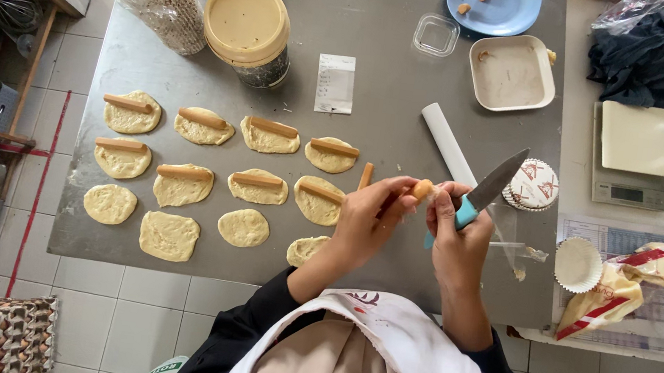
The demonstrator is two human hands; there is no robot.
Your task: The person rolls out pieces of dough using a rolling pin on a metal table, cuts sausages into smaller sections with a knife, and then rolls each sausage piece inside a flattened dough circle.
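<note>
Head view: sausage piece (422,190) pinched in left hand (366,221) fingertips, above steel tabletop (385,40) near edge. Right hand (461,242) closed round teal-handled knife (487,191) (blade up-right). Loose sausage stick (366,175) just beside. Dough rounds (178,185) in rows leftward, most topped. Blue plate (509,9) at far edge.

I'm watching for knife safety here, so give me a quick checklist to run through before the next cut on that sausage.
1. Knife gripped by its teal handle in the right hand: ok.
2. Blade points up and away from the body: ok.
3. Sausage piece pinched in the left hand fingertips: ok, but held in the air, not on a board: not ok.
4. Left fingertips clear of the blade edge: cannot tell, the hands overlap.
5. Dough rounds out from under the hands: ok, except one round partly under the left wrist.
6. Spare sausage stick lying within reach: ok.
</note>
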